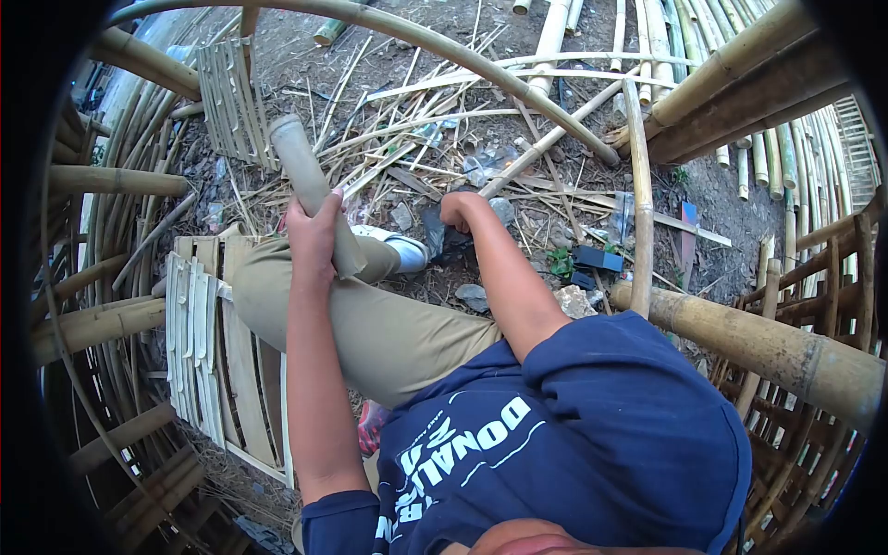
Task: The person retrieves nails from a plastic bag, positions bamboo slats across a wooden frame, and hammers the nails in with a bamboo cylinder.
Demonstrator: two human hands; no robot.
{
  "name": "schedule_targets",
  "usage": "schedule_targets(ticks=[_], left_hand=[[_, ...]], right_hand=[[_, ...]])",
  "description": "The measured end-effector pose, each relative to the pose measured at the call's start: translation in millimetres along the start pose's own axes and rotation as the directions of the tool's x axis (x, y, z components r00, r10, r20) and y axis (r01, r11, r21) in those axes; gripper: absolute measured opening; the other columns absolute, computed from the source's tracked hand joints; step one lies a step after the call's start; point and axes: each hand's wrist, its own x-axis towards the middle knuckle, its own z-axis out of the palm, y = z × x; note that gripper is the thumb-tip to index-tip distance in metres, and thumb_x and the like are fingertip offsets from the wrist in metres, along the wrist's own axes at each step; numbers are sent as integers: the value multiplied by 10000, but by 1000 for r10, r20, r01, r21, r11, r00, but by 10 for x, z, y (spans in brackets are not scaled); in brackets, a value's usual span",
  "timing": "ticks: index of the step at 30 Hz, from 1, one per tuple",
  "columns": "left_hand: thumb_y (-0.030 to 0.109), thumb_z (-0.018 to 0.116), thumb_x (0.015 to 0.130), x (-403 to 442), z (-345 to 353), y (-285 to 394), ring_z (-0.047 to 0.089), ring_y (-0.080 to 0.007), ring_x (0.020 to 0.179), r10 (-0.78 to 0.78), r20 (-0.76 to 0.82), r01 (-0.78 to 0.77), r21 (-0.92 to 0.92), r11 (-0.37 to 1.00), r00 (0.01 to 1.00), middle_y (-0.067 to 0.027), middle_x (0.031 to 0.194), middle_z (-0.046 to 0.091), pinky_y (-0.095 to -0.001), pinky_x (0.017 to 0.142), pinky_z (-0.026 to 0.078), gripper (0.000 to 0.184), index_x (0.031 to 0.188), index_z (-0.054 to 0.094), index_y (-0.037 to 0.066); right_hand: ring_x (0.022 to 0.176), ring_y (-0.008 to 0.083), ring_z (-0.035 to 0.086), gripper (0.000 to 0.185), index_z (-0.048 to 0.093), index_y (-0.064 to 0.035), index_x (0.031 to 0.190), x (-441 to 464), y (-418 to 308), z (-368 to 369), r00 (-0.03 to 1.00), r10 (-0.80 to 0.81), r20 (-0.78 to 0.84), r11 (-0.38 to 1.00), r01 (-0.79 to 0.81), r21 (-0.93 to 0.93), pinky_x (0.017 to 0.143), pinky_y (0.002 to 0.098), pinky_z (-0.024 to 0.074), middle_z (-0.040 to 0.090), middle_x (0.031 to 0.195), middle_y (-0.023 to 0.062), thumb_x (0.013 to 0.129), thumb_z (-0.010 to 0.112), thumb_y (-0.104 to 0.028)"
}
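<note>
My left hand (316, 222) is wrapped round a short, thick bamboo piece (301, 157). The piece slants up and away, its lower end against my trouser leg (388, 342). Farther right, my right hand (460, 211) is curled closed at the end of an outstretched arm, just above some dark, crumpled material (444, 239) on the ground. What those fingers hold, if anything, is hidden. Beyond both hands lies a loose heap of split bamboo strips (398, 139). My white shoe (398, 248) shows between the hands.
A slatted bamboo panel (199, 342) lies left of my leg. A curved bamboo pole (481, 69) arches across the front, and a thick pole (768, 347) runs at right. Nearby are a small black box (598, 258), stones (573, 302) and a flat blade-like piece (687, 245).
</note>
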Motion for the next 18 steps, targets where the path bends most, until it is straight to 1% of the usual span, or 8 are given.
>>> schedule_targets(ticks=[4,7,8,11,14,15,16,18], left_hand=[[207,764,932,-254,-83,318,618,-125,754,64,-101,-83,-196,977,993,-56,890,649,-305,686,537,374,1205,576,35],[196,744,946,-582,-270,662,620,-112,735,51,-95,-76,-279,957,994,-65,911,655,-285,626,538,368,1227,583,21],[171,731,954,-630,-407,697,657,-120,759,48,-94,-70,-250,966,994,-89,1000,689,-279,613,568,376,1265,591,13],[179,738,953,-958,-652,968,704,-144,858,210,-155,-237,-185,954,965,-105,1073,698,-271,640,583,404,1285,601,-5],[92,693,968,-1301,-957,1153,718,-141,908,331,-194,-350,-73,934,924,-106,1192,687,-268,645,612,599,1526,475,93],[69,685,970,-1428,-1053,1211,719,-141,917,365,-214,-383,-46,923,906,-107,1211,684,-274,650,622,670,1586,430,134],[70,669,997,-1542,-1156,1254,708,-122,918,340,-217,-357,-44,933,915,-85,1210,675,-265,656,619,653,1595,446,209],[91,670,1009,-1692,-1425,1188,698,-109,907,305,-213,-316,-18,948,928,-65,1155,684,-256,650,610,499,1491,577,178]], right_hand=[[658,218,748,240,703,19,795,-228,-238,-389,987,-143,-79,965,156,209,542,357,578,765,813,141,926,506,-24],[629,188,728,181,654,41,832,-562,-551,-641,898,-268,-349,849,391,355,531,338,570,737,760,121,952,532,-16],[613,171,715,146,634,44,891,-710,-662,-706,865,-298,-405,785,463,411,523,328,561,725,745,105,981,562,-45],[618,145,676,148,684,64,1000,-1210,-1100,-827,737,-343,-582,625,642,445,541,321,525,717,755,94,986,648,-80],[632,117,621,159,668,86,1101,-1650,-1530,-835,666,-425,-613,401,746,532,529,285,501,695,832,96,1015,639,-45],[653,116,636,186,673,74,1167,-1764,-1648,-827,647,-467,-603,401,763,507,541,281,517,709,873,104,1016,634,-28],[687,121,651,195,665,77,1180,-1906,-1771,-796,606,-520,-602,359,794,490,554,276,534,703,872,97,1016,638,-24],[775,135,693,255,647,79,1238,-2242,-2053,-657,495,-612,-616,222,856,467,584,277,572,719,904,104,1010,665,-35]])
